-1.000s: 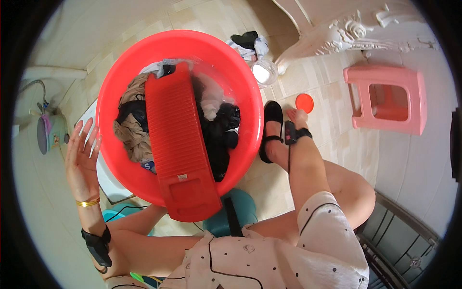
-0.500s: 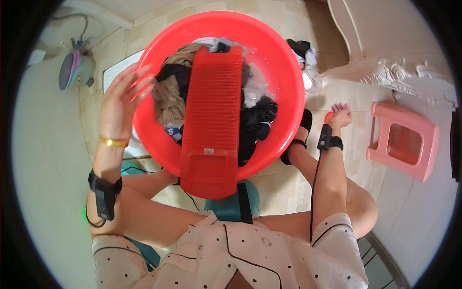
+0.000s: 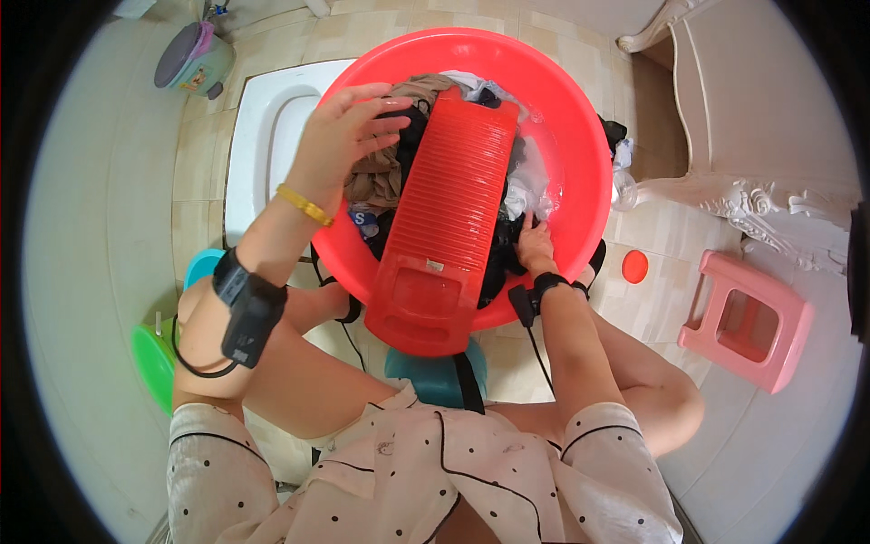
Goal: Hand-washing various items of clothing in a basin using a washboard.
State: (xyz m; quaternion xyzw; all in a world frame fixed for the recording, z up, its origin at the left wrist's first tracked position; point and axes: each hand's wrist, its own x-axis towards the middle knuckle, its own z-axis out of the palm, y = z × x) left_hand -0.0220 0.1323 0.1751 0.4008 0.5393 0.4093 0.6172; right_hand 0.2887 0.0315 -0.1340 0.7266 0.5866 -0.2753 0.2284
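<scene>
A large red basin point(image 3: 580, 118) holds wet clothes, with a ridged red washboard point(image 3: 450, 190) leaning in it and its lower end over the near rim. My left hand point(image 3: 353, 131) hovers above the basin's left side, fingers spread and holding nothing. Beneath it lie brown cloth point(image 3: 373, 179) and dark cloth. Inside the basin, right of the washboard, my right hand point(image 3: 536, 245) touches the black cloth point(image 3: 501, 263). One finger stretches toward a white cloth point(image 3: 524, 192); the other fingertips are partly hidden.
A pink stool point(image 3: 788, 317) stands at the right, with a round red object point(image 3: 635, 267) on the floor nearby. Carved white furniture point(image 3: 725, 195) is beyond the basin's right side. A white squat toilet point(image 3: 254, 154) and lidded bin point(image 3: 204, 68) are at the left.
My right hand has moved left from beside the round red object into the basin. My left hand has moved right, over the clothes. The view has shifted, and the basin appears farther right.
</scene>
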